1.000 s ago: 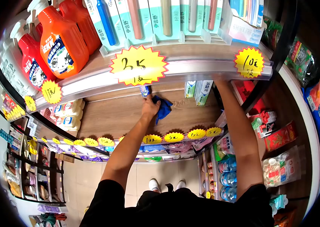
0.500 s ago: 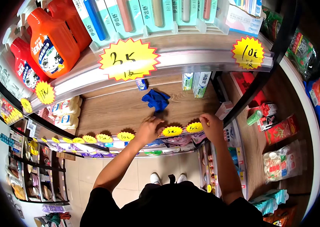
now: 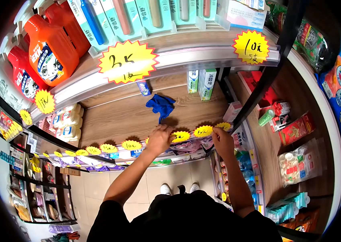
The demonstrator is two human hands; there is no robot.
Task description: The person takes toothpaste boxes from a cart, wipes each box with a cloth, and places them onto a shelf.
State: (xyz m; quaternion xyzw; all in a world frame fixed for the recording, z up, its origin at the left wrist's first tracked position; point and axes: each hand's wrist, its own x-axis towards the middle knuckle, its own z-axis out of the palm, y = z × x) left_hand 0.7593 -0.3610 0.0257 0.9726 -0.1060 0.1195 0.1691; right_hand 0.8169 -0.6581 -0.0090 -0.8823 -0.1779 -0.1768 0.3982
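My left hand is at the front edge of the middle shelf, fingers curled, their tips beside a yellow starburst price tag. Whether it grips anything is hidden. My right hand is at the same edge further right, fingers pinched against another yellow price tag, partly covered by the fingers. Between the hands is a tag marked 5元. A crumpled blue cloth or glove lies on the wooden shelf board just beyond my left hand.
Toothpaste boxes stand at the shelf's back right, and a small blue box sits behind the cloth. White bottles fill the left end. An upper shelf with orange jugs overhangs. A black post rises on the right.
The view has shifted, so the shelves appear further up and left. My right hand sits lower against the shelf edge, showing the tag by its fingers. My left hand has moved slightly right along the edge.
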